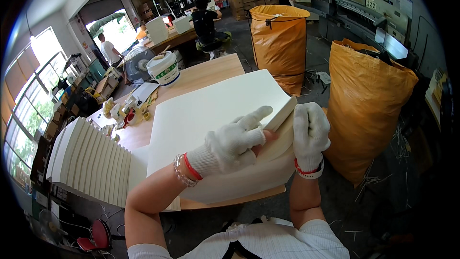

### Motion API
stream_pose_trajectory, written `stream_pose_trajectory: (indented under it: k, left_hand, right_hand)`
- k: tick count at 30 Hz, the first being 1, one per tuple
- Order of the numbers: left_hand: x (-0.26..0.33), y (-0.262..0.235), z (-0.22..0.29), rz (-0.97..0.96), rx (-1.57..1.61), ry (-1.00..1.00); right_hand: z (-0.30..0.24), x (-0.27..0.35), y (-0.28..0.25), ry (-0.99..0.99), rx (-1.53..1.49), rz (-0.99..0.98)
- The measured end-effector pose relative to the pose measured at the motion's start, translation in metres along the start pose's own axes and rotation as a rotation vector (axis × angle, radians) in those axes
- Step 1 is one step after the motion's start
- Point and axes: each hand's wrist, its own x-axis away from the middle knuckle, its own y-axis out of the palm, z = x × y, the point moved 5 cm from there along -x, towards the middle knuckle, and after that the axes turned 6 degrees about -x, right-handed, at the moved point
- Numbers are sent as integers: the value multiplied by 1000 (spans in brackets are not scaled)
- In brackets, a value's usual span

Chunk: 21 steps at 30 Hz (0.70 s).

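A thick stack of large cream-white paper sheets (206, 110) lies in front of me, its near side curving down over the table's edge. My left hand (232, 146), in a white knitted glove with the thumb tip bare, is over the right part of the stack. Its fingers are spread, with the index finger stretched toward the right edge. At that edge my right hand (310, 132), also gloved, is closed round the bent-up sheets at the corner. The glove hides exactly how many sheets it grips.
Offset piles of white paper (91, 163) stand at the left. A white bucket (164, 68), tape rolls (132, 118) and a fan (139, 64) are beyond the stack. Two orange sacks (280, 43) (366, 110) stand at the right. A seated person (205, 26) works farther back.
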Motion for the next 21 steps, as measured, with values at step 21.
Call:
stream_pose_trajectory:
  k: [21]
  left_hand:
    - [2,-4,1,10,13,-83]
  right_hand:
    - [4,4,-1,24,1,19]
